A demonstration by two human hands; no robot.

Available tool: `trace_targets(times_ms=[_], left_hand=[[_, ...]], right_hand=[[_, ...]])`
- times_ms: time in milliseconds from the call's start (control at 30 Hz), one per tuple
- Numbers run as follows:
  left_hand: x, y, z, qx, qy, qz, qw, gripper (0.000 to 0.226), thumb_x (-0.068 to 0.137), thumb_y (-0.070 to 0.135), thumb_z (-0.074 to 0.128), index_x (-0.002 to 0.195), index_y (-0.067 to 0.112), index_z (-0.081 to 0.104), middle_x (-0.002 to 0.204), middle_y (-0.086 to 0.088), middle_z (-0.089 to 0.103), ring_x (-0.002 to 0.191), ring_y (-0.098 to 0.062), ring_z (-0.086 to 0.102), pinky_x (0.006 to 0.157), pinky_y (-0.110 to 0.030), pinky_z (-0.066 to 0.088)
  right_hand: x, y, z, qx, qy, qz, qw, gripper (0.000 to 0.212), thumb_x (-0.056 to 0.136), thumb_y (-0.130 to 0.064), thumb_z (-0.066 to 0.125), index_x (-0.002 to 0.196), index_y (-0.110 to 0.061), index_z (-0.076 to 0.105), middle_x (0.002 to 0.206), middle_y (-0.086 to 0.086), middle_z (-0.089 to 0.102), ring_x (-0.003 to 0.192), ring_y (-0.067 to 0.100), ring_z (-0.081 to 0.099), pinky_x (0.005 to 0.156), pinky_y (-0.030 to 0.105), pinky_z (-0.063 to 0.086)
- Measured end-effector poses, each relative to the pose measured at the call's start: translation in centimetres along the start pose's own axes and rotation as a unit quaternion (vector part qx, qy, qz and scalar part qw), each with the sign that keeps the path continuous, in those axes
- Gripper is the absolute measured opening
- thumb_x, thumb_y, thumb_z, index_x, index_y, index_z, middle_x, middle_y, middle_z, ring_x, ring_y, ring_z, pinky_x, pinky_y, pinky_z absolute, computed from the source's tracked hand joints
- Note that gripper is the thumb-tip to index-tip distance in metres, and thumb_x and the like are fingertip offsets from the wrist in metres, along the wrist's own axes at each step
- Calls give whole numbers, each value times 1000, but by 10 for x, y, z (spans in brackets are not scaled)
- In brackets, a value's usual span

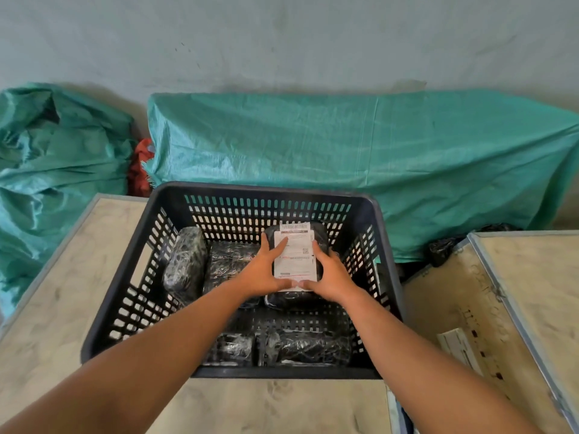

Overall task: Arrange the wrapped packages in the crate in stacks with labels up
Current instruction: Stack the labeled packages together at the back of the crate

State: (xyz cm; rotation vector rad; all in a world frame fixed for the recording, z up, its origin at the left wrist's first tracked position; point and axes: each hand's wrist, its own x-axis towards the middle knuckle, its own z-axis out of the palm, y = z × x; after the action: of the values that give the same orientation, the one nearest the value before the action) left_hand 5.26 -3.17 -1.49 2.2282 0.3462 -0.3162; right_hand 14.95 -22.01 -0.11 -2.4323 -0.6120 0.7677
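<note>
1. Pressing both hands flat on the labelled package (294, 261) at the far right of the crate (275, 191): left hand (262, 272) on its left edge, right hand (329, 275) on its right edge, thumbs meeting at the near end. Grip is open-palmed, fingers spread, clamping the sides rather than closed around it. Label faces up.
2. Risk: the package seems to sit on another wrapped one beneath; shiny film on film, so on release it could slide toward the near side of the grip.
3. Risk: the unlabelled package (232, 261) just left of the left hand shows no label; it may be face down.
4. Risk: the tilted package (185, 264) further left leans on the crate wall and could topple into the stack.
5. Near packages (308, 346) below the wrists also show no labels, so the job looks far from done.
</note>
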Motion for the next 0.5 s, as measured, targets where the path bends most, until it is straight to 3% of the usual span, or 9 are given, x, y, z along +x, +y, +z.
trace_targets(times_ms=[67, 167, 333, 500], left_hand=[[-1, -9, 7, 46, -44, 13, 998, 138, 71, 51, 88, 160, 28, -16, 151, -3, -54, 153, -28, 11, 119, -39, 28], [1, -14, 11, 73, -60, 30, 995, 140, 77, 41, 87, 154, 26, -29, 140, 3, -64, 154, -29, 15, 114, -37, 40], [8, -13, 4, 81, -70, 34, 994, 133, 82, 23, 84, 155, 23, -27, 144, 3, -60, 152, -26, 21, 103, -21, 42], [3, -13, 5, 76, -67, 19, 995, 128, 83, 20, 82, 158, 24, -22, 147, 5, -57, 149, -25, 29, 105, -28, 47]], right_hand=[[6, 5, 0, -10, -18, -3, 1000, 120, 76, -45, 88, 166, -32, 10, 170, 15, 14, 154, 37, 21, 125, 50, 23], [11, 10, -1, -8, -32, -1, 999, 121, 76, -50, 87, 166, -34, 8, 170, 15, 17, 155, 36, 21, 124, 51, 25], [11, 14, 2, -3, -45, 11, 999, 121, 75, -53, 86, 165, -33, 7, 167, 13, 29, 152, 32, 29, 122, 46, 30], [5, 9, 4, 15, -26, 7, 1000, 115, 80, -46, 85, 166, -31, 10, 166, 11, 32, 150, 31, 33, 122, 43, 31]])
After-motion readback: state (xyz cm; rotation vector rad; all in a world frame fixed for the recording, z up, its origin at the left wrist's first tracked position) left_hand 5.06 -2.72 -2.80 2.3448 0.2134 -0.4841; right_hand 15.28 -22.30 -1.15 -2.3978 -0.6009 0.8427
